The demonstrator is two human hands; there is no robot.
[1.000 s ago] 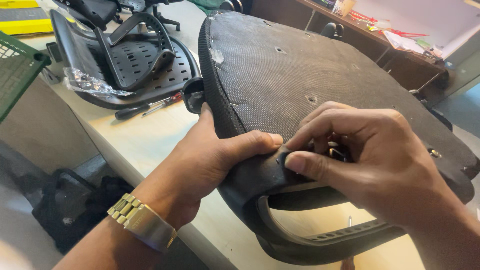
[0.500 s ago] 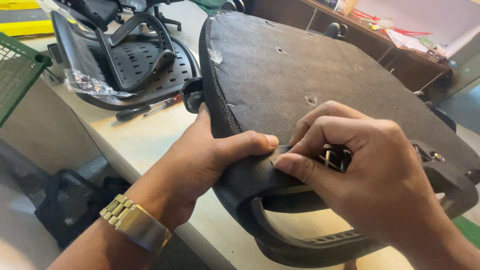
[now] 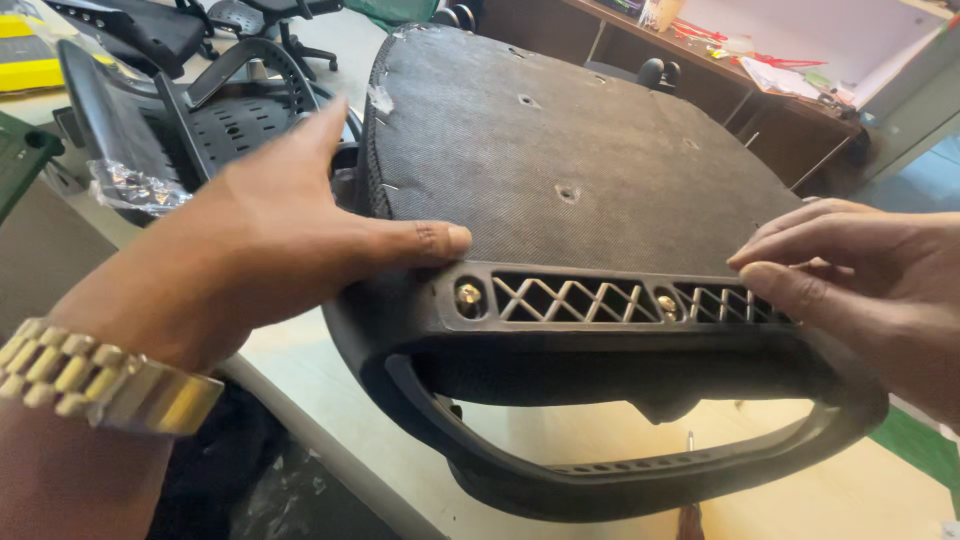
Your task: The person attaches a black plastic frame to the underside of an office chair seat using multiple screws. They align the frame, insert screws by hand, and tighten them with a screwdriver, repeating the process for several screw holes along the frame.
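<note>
An upturned black chair seat [image 3: 560, 150] lies on the pale tabletop [image 3: 300, 350], its fabric-covered underside up. Along its near edge runs a black plastic bracket [image 3: 590, 300] with a lattice opening and two brass-coloured bolts [image 3: 467, 295]. A curved armrest loop [image 3: 560, 470] hangs below it. My left hand [image 3: 250, 250], a gold watch on its wrist, rests flat on the seat's left corner, thumb along the bracket's upper edge. My right hand [image 3: 860, 275] touches the bracket's right end with its fingertips. Neither hand holds anything.
A black mesh chair back frame [image 3: 200, 110] with a clear plastic bag of small parts [image 3: 135, 185] lies at the back left. A dark wooden desk [image 3: 720, 90] with papers stands beyond. Office chairs [image 3: 170, 30] stand on the floor behind.
My right hand let go of the bracket's middle and slid to its right end, uncovering the lattice and bolts. My left hand flattened on the corner. The camera moved closer.
</note>
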